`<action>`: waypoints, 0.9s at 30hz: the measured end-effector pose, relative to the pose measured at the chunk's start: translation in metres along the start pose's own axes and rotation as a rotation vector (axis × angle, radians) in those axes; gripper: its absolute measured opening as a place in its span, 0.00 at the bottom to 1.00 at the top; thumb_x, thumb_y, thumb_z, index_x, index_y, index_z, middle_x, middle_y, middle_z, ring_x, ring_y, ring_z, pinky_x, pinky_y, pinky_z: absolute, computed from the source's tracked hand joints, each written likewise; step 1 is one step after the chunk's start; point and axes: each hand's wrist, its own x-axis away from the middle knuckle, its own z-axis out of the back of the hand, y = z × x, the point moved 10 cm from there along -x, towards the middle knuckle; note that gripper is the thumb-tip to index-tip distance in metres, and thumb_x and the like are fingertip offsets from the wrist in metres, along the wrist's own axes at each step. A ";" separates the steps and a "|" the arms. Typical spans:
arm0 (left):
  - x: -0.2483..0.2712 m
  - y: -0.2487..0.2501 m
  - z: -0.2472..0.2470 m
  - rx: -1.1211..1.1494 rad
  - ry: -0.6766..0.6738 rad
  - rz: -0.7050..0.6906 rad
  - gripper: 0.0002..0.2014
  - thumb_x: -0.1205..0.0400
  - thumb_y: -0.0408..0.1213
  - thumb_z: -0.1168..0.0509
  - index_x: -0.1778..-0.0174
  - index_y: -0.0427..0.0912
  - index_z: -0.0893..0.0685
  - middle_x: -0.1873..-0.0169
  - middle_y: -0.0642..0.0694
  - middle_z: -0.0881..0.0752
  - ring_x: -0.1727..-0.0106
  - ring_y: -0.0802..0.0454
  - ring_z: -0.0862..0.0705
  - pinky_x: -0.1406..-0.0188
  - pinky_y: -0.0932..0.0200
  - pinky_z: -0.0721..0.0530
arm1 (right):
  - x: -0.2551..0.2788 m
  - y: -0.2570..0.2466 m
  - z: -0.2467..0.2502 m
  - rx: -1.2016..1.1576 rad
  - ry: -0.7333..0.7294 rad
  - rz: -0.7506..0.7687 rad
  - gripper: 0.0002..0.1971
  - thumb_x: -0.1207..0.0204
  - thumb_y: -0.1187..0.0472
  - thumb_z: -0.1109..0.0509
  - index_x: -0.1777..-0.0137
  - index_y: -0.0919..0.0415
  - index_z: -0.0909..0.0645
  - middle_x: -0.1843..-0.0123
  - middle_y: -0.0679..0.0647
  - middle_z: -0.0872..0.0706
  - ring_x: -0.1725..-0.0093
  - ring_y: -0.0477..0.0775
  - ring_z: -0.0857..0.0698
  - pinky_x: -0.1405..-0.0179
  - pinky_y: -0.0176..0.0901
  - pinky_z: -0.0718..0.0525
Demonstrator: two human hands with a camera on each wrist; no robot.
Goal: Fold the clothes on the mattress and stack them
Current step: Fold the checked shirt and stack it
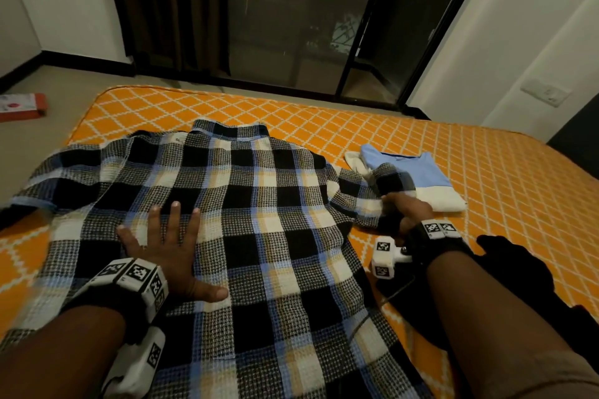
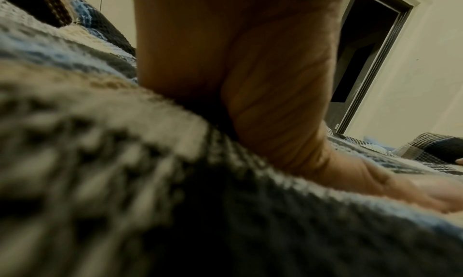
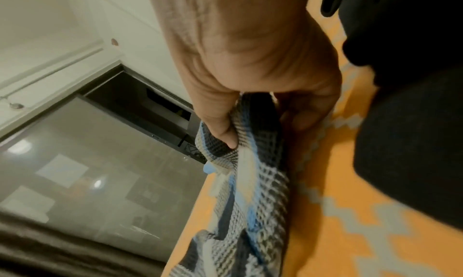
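A black, white and blue checked waffle-weave shirt lies spread out, back side up, across the orange mattress with a white diamond pattern, its collar toward the far edge and one short sleeve reaching out to the left.

The left hand lies flat on the middle of the shirt, fingers straight and spread wide, thumb out to the side, palm pressing the cloth down; it grips nothing. The left wrist view shows the same palm bearing down on the weave.

The right hand has its fingers and thumb curled round the shirt's right sleeve, which is lifted off the mattress and drawn up into a bunch. In the right wrist view the thumb and fingers pinch the bunched checked cloth, which hangs down from the grip above the mattress.

Just beyond the right hand, a folded light-blue and cream garment rests on the mattress, the raised sleeve overlapping its near corner in the head view. A black cloth lies on the mattress to the right of the right forearm.
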 end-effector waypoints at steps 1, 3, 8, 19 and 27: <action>0.000 0.000 0.000 0.002 0.000 0.000 0.80 0.61 0.97 0.55 0.29 0.54 0.93 0.27 0.42 0.93 0.21 0.27 0.85 0.33 0.09 0.72 | 0.003 -0.004 0.000 -0.081 -0.002 -0.005 0.28 0.47 0.57 0.15 0.45 0.66 0.13 0.48 0.66 0.07 0.50 0.73 0.08 0.46 0.80 0.12; 0.000 0.001 0.000 0.010 -0.003 -0.011 0.81 0.61 0.97 0.54 0.28 0.54 0.92 0.28 0.42 0.93 0.22 0.28 0.86 0.40 0.11 0.79 | -0.002 -0.013 -0.003 -0.200 -0.018 -0.010 0.19 0.32 0.60 0.20 0.42 0.65 0.16 0.44 0.67 0.09 0.45 0.73 0.10 0.39 0.79 0.15; 0.000 0.002 0.000 0.015 -0.009 -0.023 0.81 0.60 0.97 0.54 0.25 0.54 0.90 0.27 0.42 0.93 0.21 0.28 0.86 0.59 0.21 0.88 | -0.034 -0.036 0.005 -0.320 0.016 -0.018 0.18 0.24 0.65 0.30 0.34 0.67 0.17 0.42 0.69 0.08 0.44 0.75 0.09 0.45 0.79 0.13; -0.003 0.002 0.000 0.009 0.010 -0.035 0.82 0.61 0.97 0.52 0.26 0.55 0.91 0.27 0.43 0.93 0.22 0.28 0.86 0.55 0.20 0.86 | 0.248 -0.155 -0.145 0.550 -0.029 1.336 0.26 0.18 0.61 0.29 0.21 0.42 0.21 0.42 0.50 0.08 0.47 0.54 0.13 0.53 0.48 0.17; -0.002 0.001 0.004 0.013 0.058 -0.043 0.82 0.60 0.97 0.51 0.24 0.56 0.89 0.26 0.44 0.92 0.21 0.28 0.86 0.57 0.21 0.88 | 0.274 0.005 -0.170 1.021 -0.236 0.857 0.24 0.23 0.41 0.23 0.32 0.50 0.18 0.40 0.52 0.10 0.37 0.62 0.14 0.36 0.59 0.16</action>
